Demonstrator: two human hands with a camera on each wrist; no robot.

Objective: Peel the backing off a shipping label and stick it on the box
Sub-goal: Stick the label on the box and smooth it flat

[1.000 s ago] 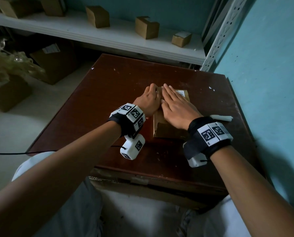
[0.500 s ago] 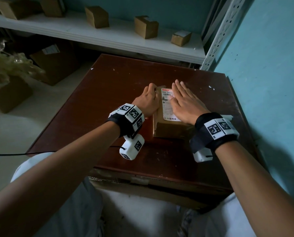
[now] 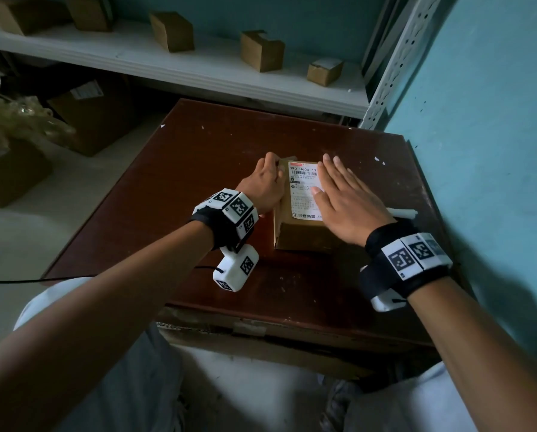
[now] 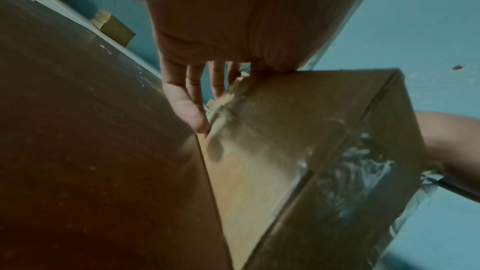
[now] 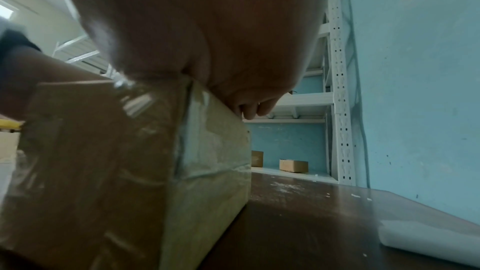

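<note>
A small brown cardboard box (image 3: 298, 241) stands on the dark wooden table (image 3: 198, 169). A white shipping label (image 3: 303, 188) with barcode and print lies on its top. My right hand (image 3: 345, 198) lies flat on the label's right part, fingers straight and together. My left hand (image 3: 264, 182) rests against the box's left side, and in the left wrist view its fingers (image 4: 189, 98) run straight along the box (image 4: 298, 151). The right wrist view shows the palm pressing on the box (image 5: 116, 161). A white rolled backing sheet (image 3: 401, 213) (image 5: 428, 241) lies to the right.
A white shelf (image 3: 198, 73) behind the table carries several small cardboard boxes (image 3: 262, 51). A teal wall (image 3: 479, 135) runs close along the table's right edge. Larger cartons (image 3: 89, 116) sit on the floor at the left. A black cable (image 3: 11, 280) runs to the left.
My right hand has slid to the right across the box top, uncovering the left part of the label. The left hand has stayed against the box's left side.
</note>
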